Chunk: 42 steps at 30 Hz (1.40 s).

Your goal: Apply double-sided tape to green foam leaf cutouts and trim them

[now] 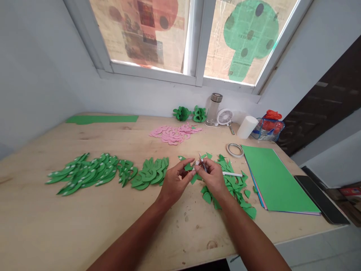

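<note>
My left hand [174, 181] pinches a small green paper piece [188, 166] with something white at its edge. My right hand [213, 177] meets it fingertip to fingertip and holds scissors [202, 161], their dark blades pointing up and away. Most of the handles is hidden by the fingers. Under and beside my right hand lie green paper scraps [231, 184], with a thin white stick [234, 174] across them. Left of my left hand is a stack of curved green paper cutouts [152, 171]. Farther left, green leaf shapes [93, 171] carry small white patches.
Pink paper cutouts [175, 133] lie toward the back. Behind them stand green paper ornaments [182, 113], a glass bottle [213, 109] and a small fan [225, 117]. To the right are a tape roll [235, 150], coloured sheets [282, 180], a white roll [247, 127] and a dark tablet-like slab [321, 199].
</note>
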### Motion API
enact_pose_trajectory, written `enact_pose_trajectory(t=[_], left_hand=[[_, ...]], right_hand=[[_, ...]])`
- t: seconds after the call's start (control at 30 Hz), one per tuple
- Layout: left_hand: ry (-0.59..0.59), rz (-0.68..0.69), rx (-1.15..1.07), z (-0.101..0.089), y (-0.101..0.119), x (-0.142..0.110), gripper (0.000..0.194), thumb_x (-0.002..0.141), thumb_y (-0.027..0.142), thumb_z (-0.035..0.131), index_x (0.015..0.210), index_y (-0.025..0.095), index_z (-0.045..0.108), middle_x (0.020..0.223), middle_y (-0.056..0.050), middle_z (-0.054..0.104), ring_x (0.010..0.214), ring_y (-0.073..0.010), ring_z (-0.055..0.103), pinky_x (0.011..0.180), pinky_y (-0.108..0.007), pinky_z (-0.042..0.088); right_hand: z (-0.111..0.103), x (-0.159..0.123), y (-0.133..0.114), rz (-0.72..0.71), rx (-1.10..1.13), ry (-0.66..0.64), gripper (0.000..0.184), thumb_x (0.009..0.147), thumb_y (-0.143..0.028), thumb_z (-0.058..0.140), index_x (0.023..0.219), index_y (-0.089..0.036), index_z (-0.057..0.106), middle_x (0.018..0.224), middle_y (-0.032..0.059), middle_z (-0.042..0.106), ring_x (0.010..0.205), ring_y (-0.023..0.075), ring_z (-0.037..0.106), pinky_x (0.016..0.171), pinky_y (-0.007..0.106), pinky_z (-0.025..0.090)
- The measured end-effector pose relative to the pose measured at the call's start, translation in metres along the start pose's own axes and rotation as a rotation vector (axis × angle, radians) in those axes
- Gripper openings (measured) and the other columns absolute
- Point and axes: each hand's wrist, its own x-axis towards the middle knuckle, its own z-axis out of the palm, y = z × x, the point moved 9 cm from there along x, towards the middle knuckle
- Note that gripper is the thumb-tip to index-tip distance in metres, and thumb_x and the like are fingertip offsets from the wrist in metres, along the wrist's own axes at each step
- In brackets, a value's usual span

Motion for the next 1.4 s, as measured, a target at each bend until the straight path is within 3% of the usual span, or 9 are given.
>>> enact_pose_trajectory(t=[0.2,0.57,0.87,1.07,1.4], left_hand=[[-0.001,0.0,0.038,0.0,-0.002,0.001,0.038,0.076,0.033,0.06,0.109,0.016,0.061,0.066,0.001,0.06,0.056,-0.0102,0.053,0.052,-0.02,0.042],[0.018,-0.047,-0.03,-0.001,-0.005,0.001,0.039,0.074,0.033,0.061,0.108,0.015,0.062,0.059,0.003,0.054,0.052,-0.0096,0.046,0.05,-0.02,0.038],[0.003,-0.069,-0.081,0.0,-0.01,0.002,0.041,0.073,0.033,0.062,0.109,0.015,0.062,0.059,0.003,0.052,0.052,-0.0092,0.044,0.05,-0.02,0.036],[0.014,-0.07,-0.07,-0.001,-0.008,0.001,0.041,0.072,0.034,0.062,0.109,0.015,0.062,0.06,0.002,0.054,0.053,-0.0098,0.047,0.051,-0.02,0.038],[0.016,-0.02,0.001,0.0,0.0,0.0,0.037,0.073,0.031,0.061,0.108,0.017,0.062,0.072,0.0,0.062,0.056,-0.0102,0.052,0.053,-0.021,0.042]], right_hand=[[-0.002,0.001,0.001,0.004,-0.005,0.035,0.017,0.074,-0.032,0.057,0.067,-0.017,0.053,0.055,-0.0057,0.039,0.05,0.0081,0.031,0.047,0.021,0.025],[-0.006,-0.001,-0.006,-0.083,-0.221,0.099,0.017,0.076,-0.031,0.054,0.066,-0.017,0.054,0.054,-0.0052,0.04,0.051,0.0086,0.035,0.048,0.021,0.027],[-0.012,-0.003,-0.008,-0.104,-0.298,0.162,0.015,0.077,-0.03,0.054,0.078,-0.016,0.06,0.057,-0.0038,0.05,0.051,0.0098,0.043,0.05,0.021,0.032],[-0.018,0.003,0.01,0.022,-0.104,0.177,0.029,0.078,-0.036,0.054,0.097,-0.015,0.06,0.058,-0.0006,0.058,0.05,0.012,0.049,0.049,0.023,0.037],[-0.009,0.003,0.018,0.159,0.183,0.163,0.039,0.073,-0.039,0.06,0.103,-0.014,0.057,0.058,-0.0038,0.053,0.041,0.0053,0.032,0.04,0.019,0.022]])
